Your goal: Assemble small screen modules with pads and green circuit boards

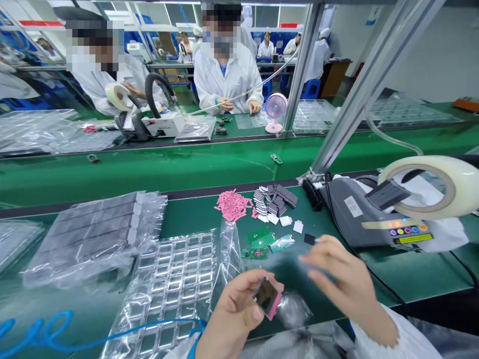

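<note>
My left hand (239,304) is closed on a small square display module (265,295), with a dark glossy face and a pink strip along one edge. My right hand (337,279) is raised to the right of it, blurred by motion, its thumb and fingertips apart and nothing visible between them. Just beyond those fingers a small black square (309,239) lies on the mat. Green circuit boards (258,238) lie ahead of my hands. Behind them are a heap of pink strips (234,204), rows of dark, white-edged pieces (275,199) and several white squares (298,227).
A clear compartment tray (179,274) lies left, beside a bagged stack of filled trays (101,229). The grey tape dispenser (355,209) stands right, near a metal post (348,114). A blue coiled cord (123,335) runs to my left wrist. Co-workers sit beyond the green conveyor (209,164).
</note>
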Demonstrator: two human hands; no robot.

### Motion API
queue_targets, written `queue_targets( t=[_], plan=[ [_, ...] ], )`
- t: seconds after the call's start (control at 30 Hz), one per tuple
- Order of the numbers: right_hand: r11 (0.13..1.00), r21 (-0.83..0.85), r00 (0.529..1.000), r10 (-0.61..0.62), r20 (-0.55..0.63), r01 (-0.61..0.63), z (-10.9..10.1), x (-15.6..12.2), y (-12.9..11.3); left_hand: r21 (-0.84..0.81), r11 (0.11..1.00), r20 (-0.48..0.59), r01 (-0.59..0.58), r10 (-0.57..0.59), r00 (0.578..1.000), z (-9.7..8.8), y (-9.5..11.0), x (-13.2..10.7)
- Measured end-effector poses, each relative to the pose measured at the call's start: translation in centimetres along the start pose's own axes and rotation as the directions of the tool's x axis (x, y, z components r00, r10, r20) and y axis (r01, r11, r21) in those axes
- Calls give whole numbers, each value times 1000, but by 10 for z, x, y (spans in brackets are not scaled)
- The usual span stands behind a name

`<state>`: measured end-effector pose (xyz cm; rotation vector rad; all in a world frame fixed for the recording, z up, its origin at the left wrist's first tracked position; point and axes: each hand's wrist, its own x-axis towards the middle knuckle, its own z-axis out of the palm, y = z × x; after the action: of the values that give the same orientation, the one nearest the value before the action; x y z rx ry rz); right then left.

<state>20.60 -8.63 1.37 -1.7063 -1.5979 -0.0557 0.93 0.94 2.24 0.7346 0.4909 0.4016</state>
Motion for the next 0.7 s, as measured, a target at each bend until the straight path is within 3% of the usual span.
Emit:
queue_targets(
  t=[0.03, 0.13, 0.2, 0.3, 0.4, 0.57, 0.7],
  plan=[
    [991, -50, 992, 124, 8, -123, 8, -2, 18, 2, 1000, -16, 8, -8, 1000, 1, 1, -1],
    [931, -175, 945, 326, 0, -321, 33, -5, 69, 1, 999, -38, 48, -48, 998, 4, 3, -1],
    [902, -223, 923, 385, 24, -370, 47, -5, 90, -11, 997, -28, 80, -81, 996, 5, 4, -1],
    [906, -220, 918, 387, 84, -361, 51, -3, 95, -36, 994, -2, 102, -102, 995, 3, 4, 1],
    [955, -118, 946, 288, 146, -272, 34, 1, 72, -31, 997, 27, 72, -72, 997, 2, 2, 4],
    [998, 65, 975, -9, 221, -5, -8, 9, 1, -47, 997, 158, 57, -49, 986, 6, -3, 10],
    [984, 86, 975, -166, 149, 155, -21, 15, -36, -63, 994, 253, 94, -75, 965, 11, -2, 10]
  ],
)
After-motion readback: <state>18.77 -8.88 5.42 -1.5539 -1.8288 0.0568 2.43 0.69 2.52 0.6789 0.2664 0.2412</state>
